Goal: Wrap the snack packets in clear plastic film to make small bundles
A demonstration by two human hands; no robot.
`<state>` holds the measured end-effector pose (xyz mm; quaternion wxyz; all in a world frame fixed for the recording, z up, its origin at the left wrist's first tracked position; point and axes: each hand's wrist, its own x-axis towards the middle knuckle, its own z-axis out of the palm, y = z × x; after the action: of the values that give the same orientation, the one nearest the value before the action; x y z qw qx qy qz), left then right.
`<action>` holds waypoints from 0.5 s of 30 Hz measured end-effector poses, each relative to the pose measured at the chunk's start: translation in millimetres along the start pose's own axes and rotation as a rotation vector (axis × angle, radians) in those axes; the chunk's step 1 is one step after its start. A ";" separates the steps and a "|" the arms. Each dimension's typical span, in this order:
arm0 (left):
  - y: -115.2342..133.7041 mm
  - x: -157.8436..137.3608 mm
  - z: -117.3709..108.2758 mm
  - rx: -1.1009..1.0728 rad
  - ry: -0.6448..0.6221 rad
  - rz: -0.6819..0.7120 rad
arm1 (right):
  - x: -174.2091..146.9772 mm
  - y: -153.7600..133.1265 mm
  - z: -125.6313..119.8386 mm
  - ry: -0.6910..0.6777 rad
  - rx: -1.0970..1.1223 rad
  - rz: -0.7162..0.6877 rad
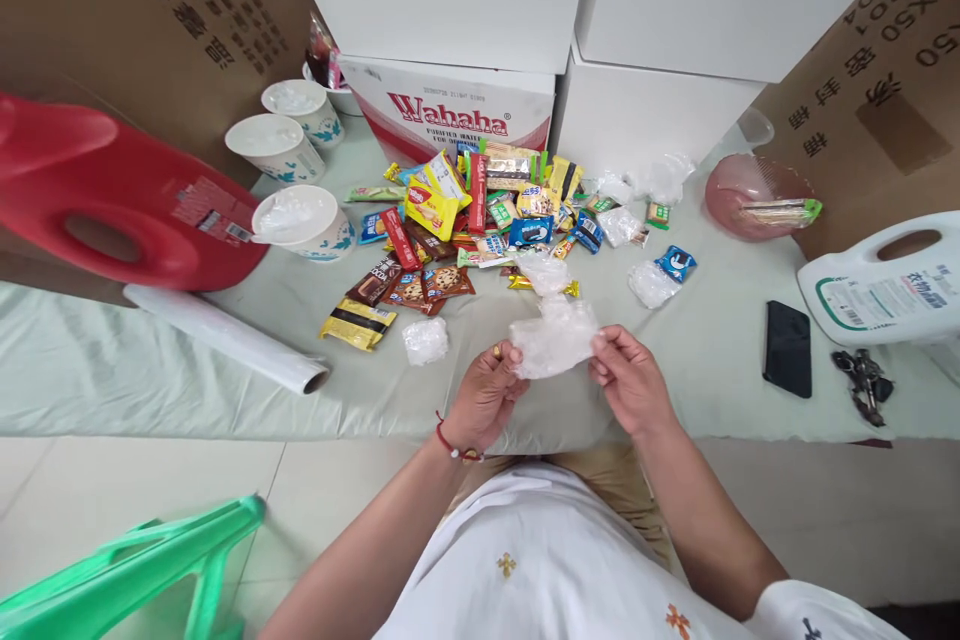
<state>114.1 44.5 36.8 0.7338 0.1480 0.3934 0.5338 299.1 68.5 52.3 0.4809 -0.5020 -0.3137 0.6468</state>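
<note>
Between my two hands a clear plastic bag (553, 340) is stretched out above the table's front edge. My left hand (487, 390) pinches its left side, and my right hand (628, 375) pinches the right side. Beyond the bag lies a heap of wrapped snacks (431, 212) in yellow, red, blue and brown packets. A crumpled piece of clear plastic (425, 341) sits left of my left hand. More bunched plastic (652, 284) lies to the right, touching a small blue packet (676, 263).
At the left stand paper bowls (304, 245), a red jug (217, 235) and a plastic film roll (225, 337). To the right are a pink bowl (727, 195), a phone (787, 350), keys (864, 385) and a white detergent bottle (885, 295). Boxes (457, 115) back the table; a green stool (150, 570) stands below.
</note>
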 end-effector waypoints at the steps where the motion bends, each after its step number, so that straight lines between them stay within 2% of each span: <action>1: 1.5 0.0 -3.5 -0.012 0.002 0.002 | 1.8 -2.2 -3.5 0.030 0.057 0.020; 5: 1.7 -4.2 -17.0 0.002 -0.025 -0.015 | 0.9 -6.7 -14.8 0.024 0.121 0.056; 9: 0.2 -9.0 -22.2 -0.008 -0.093 -0.047 | -4.6 -5.7 -21.9 -0.087 0.068 0.027; 12: 2.1 -7.5 -19.3 -0.090 -0.150 -0.206 | -4.0 -7.2 -26.8 -0.206 -0.008 0.008; 15: 3.0 -3.9 -15.4 -0.075 -0.092 -0.391 | 0.9 -11.2 -30.9 -0.299 -0.097 -0.035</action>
<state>100.4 39.0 30.4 0.8456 0.0655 0.3604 0.3884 331.9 70.8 52.6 0.4153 -0.4170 -0.4214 0.6900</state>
